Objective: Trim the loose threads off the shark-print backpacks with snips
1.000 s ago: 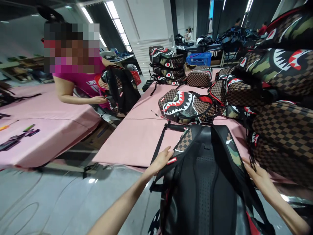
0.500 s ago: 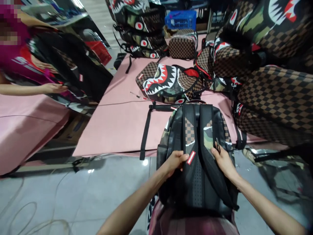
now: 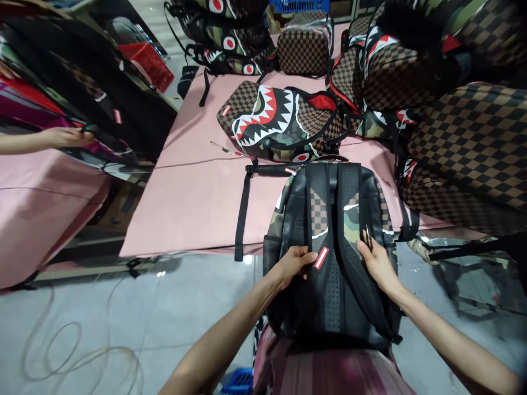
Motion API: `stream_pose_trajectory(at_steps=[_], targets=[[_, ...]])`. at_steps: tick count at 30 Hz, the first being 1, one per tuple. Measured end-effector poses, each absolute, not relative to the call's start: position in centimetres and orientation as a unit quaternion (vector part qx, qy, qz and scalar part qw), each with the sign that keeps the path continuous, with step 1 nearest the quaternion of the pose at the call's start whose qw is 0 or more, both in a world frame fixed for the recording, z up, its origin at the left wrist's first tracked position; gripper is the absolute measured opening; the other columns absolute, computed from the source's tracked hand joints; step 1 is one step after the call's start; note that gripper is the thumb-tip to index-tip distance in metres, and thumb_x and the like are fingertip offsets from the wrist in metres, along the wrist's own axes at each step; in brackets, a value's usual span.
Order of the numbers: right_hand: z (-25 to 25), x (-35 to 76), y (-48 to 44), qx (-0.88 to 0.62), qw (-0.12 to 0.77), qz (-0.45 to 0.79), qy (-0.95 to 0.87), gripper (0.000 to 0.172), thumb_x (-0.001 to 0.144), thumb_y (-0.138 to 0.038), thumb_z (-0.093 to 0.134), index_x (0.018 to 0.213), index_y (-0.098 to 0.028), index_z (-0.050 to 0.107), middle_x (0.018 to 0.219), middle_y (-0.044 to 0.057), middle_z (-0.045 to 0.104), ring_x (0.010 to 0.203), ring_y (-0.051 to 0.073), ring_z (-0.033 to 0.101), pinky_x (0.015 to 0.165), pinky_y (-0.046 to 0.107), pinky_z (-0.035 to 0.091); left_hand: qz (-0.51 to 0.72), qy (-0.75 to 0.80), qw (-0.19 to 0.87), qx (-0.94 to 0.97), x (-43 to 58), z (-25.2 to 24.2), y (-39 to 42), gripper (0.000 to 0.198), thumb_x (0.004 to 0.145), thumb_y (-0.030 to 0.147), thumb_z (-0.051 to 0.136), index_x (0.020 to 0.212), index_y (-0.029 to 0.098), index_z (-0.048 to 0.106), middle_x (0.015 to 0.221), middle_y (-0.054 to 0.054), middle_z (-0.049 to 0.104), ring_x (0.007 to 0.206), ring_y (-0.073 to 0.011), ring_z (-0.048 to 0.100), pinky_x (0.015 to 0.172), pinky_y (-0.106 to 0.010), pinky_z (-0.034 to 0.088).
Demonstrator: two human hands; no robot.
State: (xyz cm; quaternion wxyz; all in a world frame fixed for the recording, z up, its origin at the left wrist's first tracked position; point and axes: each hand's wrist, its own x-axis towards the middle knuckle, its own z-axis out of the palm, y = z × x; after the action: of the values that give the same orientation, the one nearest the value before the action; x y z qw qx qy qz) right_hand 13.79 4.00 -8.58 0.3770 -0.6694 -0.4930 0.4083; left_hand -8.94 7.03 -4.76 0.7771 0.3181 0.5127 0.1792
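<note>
A black backpack [image 3: 332,307] rests upright on my lap, back panel towards me, its top leaning at the table's edge. My left hand [image 3: 293,264] pinches the left shoulder strap [image 3: 318,214] beside a red-and-white label [image 3: 321,258]. On the other side, my right hand [image 3: 379,267] is closed on the right shoulder strap [image 3: 351,216]. A small pointed metal tool [image 3: 368,237] sticks up from that same hand; its exact kind is hidden. Both straps carry checkered or camouflage patches. A loose black webbing strap [image 3: 242,216] hangs over the table edge to the left.
Beyond lies a shark-mouth backpack [image 3: 267,123] on the pink table [image 3: 185,203]. A pen-like item [image 3: 221,147] is near it. Checkered bags [image 3: 473,142] crowd the right. At left, another person's hand [image 3: 69,137] works at a dark bag [image 3: 135,109]. Cable [image 3: 78,362] coils on the floor.
The view has tilted down and shifted slightly. Both my hands keep their hold on the straps. The co-worker at left has moved partly out of view.
</note>
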Motion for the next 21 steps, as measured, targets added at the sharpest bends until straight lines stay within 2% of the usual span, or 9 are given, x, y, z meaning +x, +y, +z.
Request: stream_pose_trajectory(at_steps=[13,21], targets=[[-8.44,14.08,4.55,-0.663,0.376,0.429,-0.485,0.05,0.084,-0.049,0.047,0.122,-0.017,0.053,0.127,0.007,0.054,0.12,0.023,0.046,0.105,0.04,0.029,0.185,0.505,0.788,0.3,-9.11,-4.32,7.83,0.046,0.053,0.054,0.073,0.058,0.013,0.051,0.052,0.003,0.051,0.043,-0.0055,0.044,0.039,-0.017,0.034],[-8.79,13.99,4.64,-0.679,0.363,0.421,-0.479,0.05,0.083,-0.051,0.047,0.119,-0.018,0.055,0.124,0.007,0.057,0.119,0.025,0.047,0.104,0.041,0.031,0.176,0.496,0.781,0.336,-9.3,-4.8,7.76,0.044,0.061,0.055,0.067,0.056,0.016,0.047,0.048,0.005,0.042,0.042,-0.0058,0.04,0.042,-0.019,0.037]])
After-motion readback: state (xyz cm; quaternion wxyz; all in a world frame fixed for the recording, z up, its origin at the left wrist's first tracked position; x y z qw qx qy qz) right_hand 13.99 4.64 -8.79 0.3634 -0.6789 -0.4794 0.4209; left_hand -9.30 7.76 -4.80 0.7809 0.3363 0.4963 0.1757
